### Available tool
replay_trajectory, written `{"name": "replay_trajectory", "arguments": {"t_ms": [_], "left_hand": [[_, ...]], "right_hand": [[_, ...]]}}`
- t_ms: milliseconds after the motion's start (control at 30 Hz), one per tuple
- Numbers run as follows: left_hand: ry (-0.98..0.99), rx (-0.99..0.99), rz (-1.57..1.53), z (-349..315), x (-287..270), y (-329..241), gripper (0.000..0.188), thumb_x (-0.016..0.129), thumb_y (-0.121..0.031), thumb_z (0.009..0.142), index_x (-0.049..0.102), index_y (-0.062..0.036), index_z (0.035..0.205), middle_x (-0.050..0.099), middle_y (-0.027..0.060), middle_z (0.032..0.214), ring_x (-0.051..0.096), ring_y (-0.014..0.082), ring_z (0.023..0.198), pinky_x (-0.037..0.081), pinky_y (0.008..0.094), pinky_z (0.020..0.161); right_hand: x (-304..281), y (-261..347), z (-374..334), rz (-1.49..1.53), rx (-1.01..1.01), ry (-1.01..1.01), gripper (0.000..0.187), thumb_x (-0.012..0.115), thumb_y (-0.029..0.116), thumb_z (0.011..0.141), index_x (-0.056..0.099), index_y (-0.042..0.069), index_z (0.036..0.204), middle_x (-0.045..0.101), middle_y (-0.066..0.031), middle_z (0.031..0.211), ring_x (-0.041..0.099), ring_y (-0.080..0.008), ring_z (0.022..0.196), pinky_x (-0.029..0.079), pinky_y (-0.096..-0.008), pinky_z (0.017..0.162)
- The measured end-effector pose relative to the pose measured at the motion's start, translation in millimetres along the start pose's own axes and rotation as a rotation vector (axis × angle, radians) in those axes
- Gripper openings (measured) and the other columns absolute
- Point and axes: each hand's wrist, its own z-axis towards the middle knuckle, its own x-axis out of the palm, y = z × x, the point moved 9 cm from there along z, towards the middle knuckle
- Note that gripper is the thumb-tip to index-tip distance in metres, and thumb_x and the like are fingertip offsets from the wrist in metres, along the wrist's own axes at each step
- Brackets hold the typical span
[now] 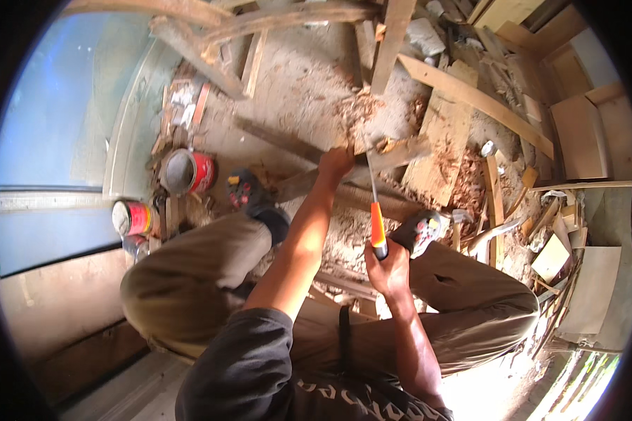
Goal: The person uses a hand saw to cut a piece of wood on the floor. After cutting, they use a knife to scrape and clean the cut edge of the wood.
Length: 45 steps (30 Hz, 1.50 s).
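Observation:
My right hand [389,268] is closed around the orange and black grip of a handsaw [378,223]. Its long, thin blade shows nearly edge-on and points away from me, reaching across a wooden bar [400,153]. Just left of the blade, my left hand [337,163] grips that bar, its fingers mostly hidden from above. Lighter, rough wood shows on the bar to the right of the blade. A darker wooden beam [277,140] runs up to my left hand from the far left. Both my feet are close by, one on either side of the work.
Wooden frame legs [393,45] stand at the far side. Two paint cans [189,172] [132,218] sit at left beside a blue panel [56,105]. A hammer [461,217] lies by my right foot. Shavings, a flat board [442,130] and offcuts cover the floor at right.

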Motion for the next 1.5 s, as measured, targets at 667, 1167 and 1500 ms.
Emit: {"name": "replay_trajectory", "arguments": {"t_ms": [667,1167,1500], "left_hand": [[-0.032,-0.03,-0.037,-1,-4,-4,0.067,0.035,-0.048,0.104,0.075,-0.0004,0.08,0.07,0.0274,0.083,0.07,0.0462,0.08,0.056,0.0533,0.079],[0.11,-0.094,-0.104,-13,4,-4,0.06,0.039,-0.042,0.101,0.074,0.0012,0.081,0.07,0.0288,0.085,0.069,0.0485,0.083,0.054,0.0549,0.085],[0.109,-0.117,-0.126,-14,-1,6,0.057,0.042,-0.041,0.1,0.074,-0.0014,0.075,0.07,0.025,0.08,0.07,0.0439,0.08,0.055,0.0523,0.082]], "right_hand": [[-28,-17,19,-0.196,0.051,-0.096,0.037,0.072,0.026,0.094,0.061,-0.001,0.071,0.057,-0.0148,0.054,0.058,-0.0147,0.05,0.046,-0.0362,0.05],[-4,-27,66,-0.225,0.157,-0.084,0.017,0.069,0.014,0.092,0.068,-0.003,0.09,0.067,-0.0164,0.068,0.068,-0.0187,0.062,0.052,-0.0359,0.06],[19,-37,85,-0.217,0.201,0.027,0.02,0.069,0.018,0.092,0.068,-0.002,0.094,0.064,-0.0142,0.063,0.064,-0.0153,0.056,0.05,-0.0336,0.056]]}}
